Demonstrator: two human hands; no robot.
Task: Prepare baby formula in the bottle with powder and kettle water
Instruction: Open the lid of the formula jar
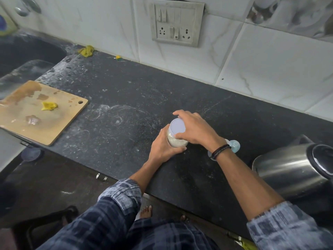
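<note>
Gripping the clear plastic jar of white powder (177, 142) at centre frame, the left hand (163, 147) wrapped its lower body while the right hand (193, 129) clamped over the pale round lid (178, 127). The jar stood on the speckled black stone counter (126, 98). It probably was light and stiff, with smooth, slippery walls, so a firm hold low down suited twisting. A pale blue baby bottle (234, 146) lay behind the right wrist, near the steel kettle (292, 166) at right.
</note>
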